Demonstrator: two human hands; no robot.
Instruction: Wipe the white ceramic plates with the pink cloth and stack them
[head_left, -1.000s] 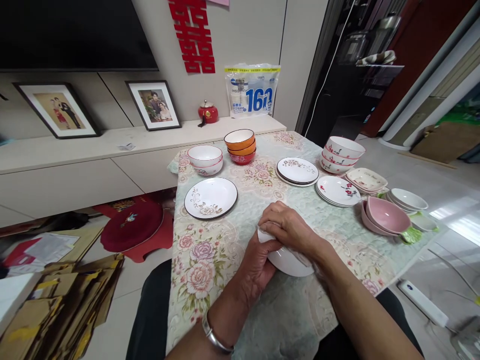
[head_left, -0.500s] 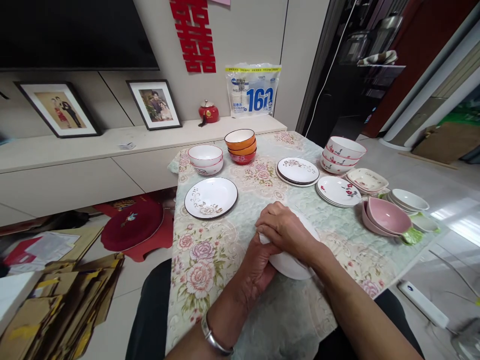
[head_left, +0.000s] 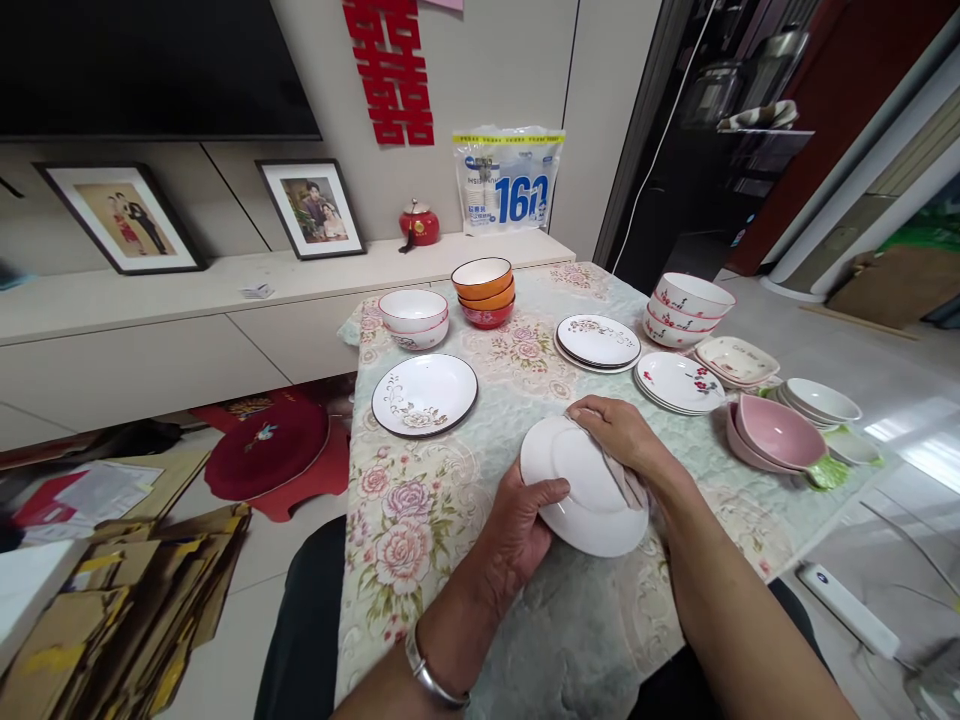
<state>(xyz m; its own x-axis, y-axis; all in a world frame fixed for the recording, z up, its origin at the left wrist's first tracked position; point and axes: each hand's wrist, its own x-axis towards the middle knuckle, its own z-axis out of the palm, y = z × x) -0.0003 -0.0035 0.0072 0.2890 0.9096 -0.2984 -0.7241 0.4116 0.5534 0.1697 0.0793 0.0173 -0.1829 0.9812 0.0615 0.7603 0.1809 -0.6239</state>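
A white plate point(head_left: 574, 475) is tilted in front of me, the ring of its underside facing up. My left hand point(head_left: 525, 515) grips its left edge, thumb on top and fingers underneath. On the plate's upper right side lies my right hand point(head_left: 619, 435), pressing a beige cloth point(head_left: 628, 485) that shows below the palm. Its fingers curl toward the far rim. Left of the hands rests a white plate with a dark rim and brown flowers point(head_left: 424, 395). Beyond them is a stack of similar plates point(head_left: 598, 341).
Orange and red bowls point(head_left: 482, 290) and white bowls point(head_left: 413, 318) stand at the table's back left. Along the right are flowered plates point(head_left: 679, 383), a stack of bowls point(head_left: 688, 308), pink bowls point(head_left: 776, 435) and small white bowls point(head_left: 821, 399). A red stool point(head_left: 270, 450) is left of the table.
My right hand has moved right, from over my left hand to the plate's right side, with the cloth now visible. More of the plate's underside shows. My left hand keeps its grip.
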